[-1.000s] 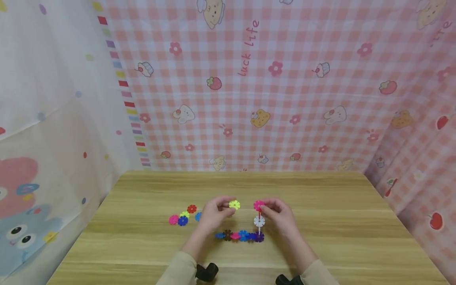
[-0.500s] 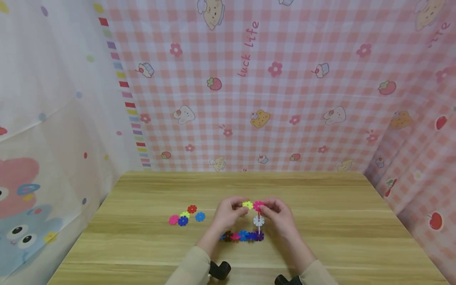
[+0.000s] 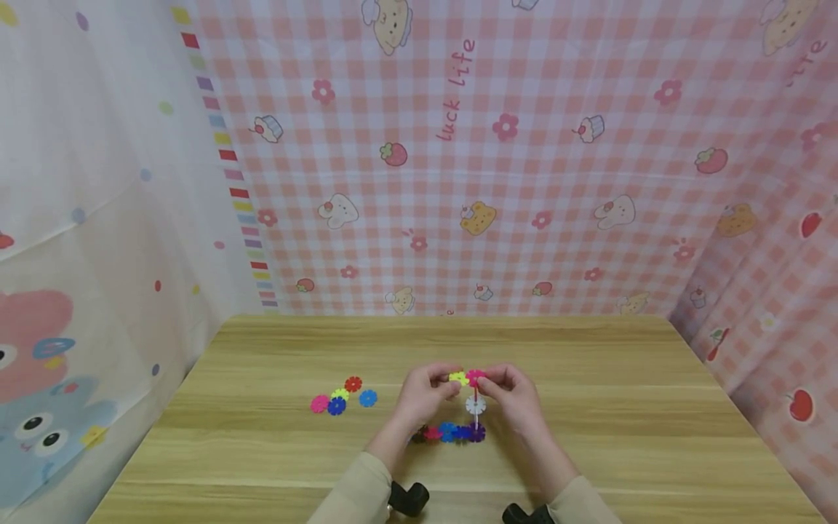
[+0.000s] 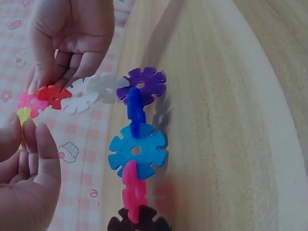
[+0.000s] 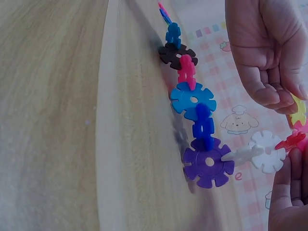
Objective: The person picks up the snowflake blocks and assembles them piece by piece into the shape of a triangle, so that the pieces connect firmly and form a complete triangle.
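Meeting at their edges below the centre of the head view, the yellow disc (image 3: 457, 378) lies left of the pink disc (image 3: 475, 378), far end of the chain (image 3: 448, 432). The left hand (image 3: 422, 397) pinches the yellow disc; the right hand (image 3: 516, 397) pinches the pink disc and is nearer the chain's corner. The chain runs down the frame to a purple disc (image 3: 477, 434), then turns left. Whether the two discs interlock cannot be told.

Plastic, wood and cloth

The notched discs (image 5: 214, 172) are formed of smooth, faintly glossy plastic. The tabletop (image 3: 609, 393) is faced in smooth wood grain. The far gingham curtain (image 3: 432, 178) is made of matt, lightly creased cloth.
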`<state>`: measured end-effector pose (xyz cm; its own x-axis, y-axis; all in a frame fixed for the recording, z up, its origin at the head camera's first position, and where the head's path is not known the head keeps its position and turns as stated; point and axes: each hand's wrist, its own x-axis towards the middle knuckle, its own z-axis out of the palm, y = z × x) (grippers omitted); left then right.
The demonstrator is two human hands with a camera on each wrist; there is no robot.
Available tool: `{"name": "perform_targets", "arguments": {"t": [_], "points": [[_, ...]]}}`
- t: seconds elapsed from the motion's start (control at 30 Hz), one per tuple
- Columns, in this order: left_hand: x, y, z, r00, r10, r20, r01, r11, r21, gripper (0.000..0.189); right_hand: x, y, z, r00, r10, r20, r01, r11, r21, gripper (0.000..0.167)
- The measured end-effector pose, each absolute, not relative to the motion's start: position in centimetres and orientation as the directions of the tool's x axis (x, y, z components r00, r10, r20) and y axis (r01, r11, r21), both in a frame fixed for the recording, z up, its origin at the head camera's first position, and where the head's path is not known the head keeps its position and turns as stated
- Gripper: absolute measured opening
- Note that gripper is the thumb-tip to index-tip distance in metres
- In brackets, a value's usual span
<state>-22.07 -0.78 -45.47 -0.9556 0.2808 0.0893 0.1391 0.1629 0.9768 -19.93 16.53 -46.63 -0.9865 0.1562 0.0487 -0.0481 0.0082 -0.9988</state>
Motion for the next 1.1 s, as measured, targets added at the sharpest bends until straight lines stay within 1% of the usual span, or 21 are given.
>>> {"name": "perform_targets", "arguments": {"t": [0.1, 0.2, 0.27, 0.37, 0.43, 0.5, 0.6, 0.67, 0.73, 0.87, 1.0, 1.1], "points": [[-22.0, -0.5, -45.6, -0.955, 0.282, 0.091, 0.135, 0.143, 0.98, 0.023, -19.9, 16.5, -46.6, -0.983, 0.174, 0.056, -0.054, 0.014, -0.998, 0.011], [-22.0, -0.3, -45.6, -0.952, 0.289, 0.098, 0.14, 0.128, 0.982, 0.023, -19.9, 16.5, -46.8, -0.978, 0.19, 0.088, -0.088, 0.008, -0.996, 0.011], [-22.0, -0.3, -45.6, -0.95, 0.294, 0.101, 0.146, 0.136, 0.98, 0.023, -19.9, 16.6, -47.0, -0.974, 0.182, 0.137, -0.138, 0.008, -0.99, 0.012], [-22.1, -0.5, -45.8, -0.949, 0.296, 0.107, 0.167, 0.184, 0.969, 0.023, -19.8, 16.7, -47.3, -0.964, 0.135, 0.23, -0.233, -0.006, -0.972, 0.014], [-22.2, -0.7, -45.9, -0.949, 0.292, 0.117, 0.186, 0.221, 0.957, 0.022, -19.9, 16.7, -47.5, -0.954, 0.115, 0.276, -0.274, 0.027, -0.961, 0.016], [-22.2, -0.9, -46.0, -0.949, 0.285, 0.133, 0.206, 0.244, 0.948, 0.022, -20.0, 16.7, -47.5, -0.952, 0.101, 0.29, -0.285, 0.062, -0.957, 0.019], [-22.3, -1.2, -46.1, -0.95, 0.275, 0.15, 0.22, 0.245, 0.944, 0.023, -20.1, 16.4, -47.4, -0.954, 0.091, 0.286, -0.271, 0.148, -0.951, 0.029], [-22.3, -1.2, -46.0, -0.951, 0.271, 0.151, 0.218, 0.237, 0.947, 0.024, -20.1, 16.2, -47.2, -0.951, 0.068, 0.301, -0.284, 0.188, -0.94, 0.034], [-22.4, -1.3, -46.0, -0.95, 0.272, 0.154, 0.221, 0.234, 0.947, 0.025, -20.1, 16.0, -47.2, -0.939, 0.046, 0.34, -0.319, 0.244, -0.916, 0.036], [-22.4, -1.4, -46.1, -0.947, 0.278, 0.159, 0.225, 0.222, 0.949, 0.026, -20.3, 15.6, -47.1, -0.916, 0.021, 0.401, -0.373, 0.328, -0.868, 0.033], [-22.5, -1.9, -46.3, -0.94, 0.289, 0.183, 0.254, 0.229, 0.94, 0.031, -20.4, 15.4, -46.9, -0.914, 0.031, 0.406, -0.371, 0.343, -0.863, 0.027], [-22.5, -2.9, -46.3, -0.936, 0.287, 0.204, 0.282, 0.262, 0.923, 0.033, -20.6, 15.3, -47.0, -0.912, 0.033, 0.408, -0.373, 0.342, -0.862, 0.023]]}}
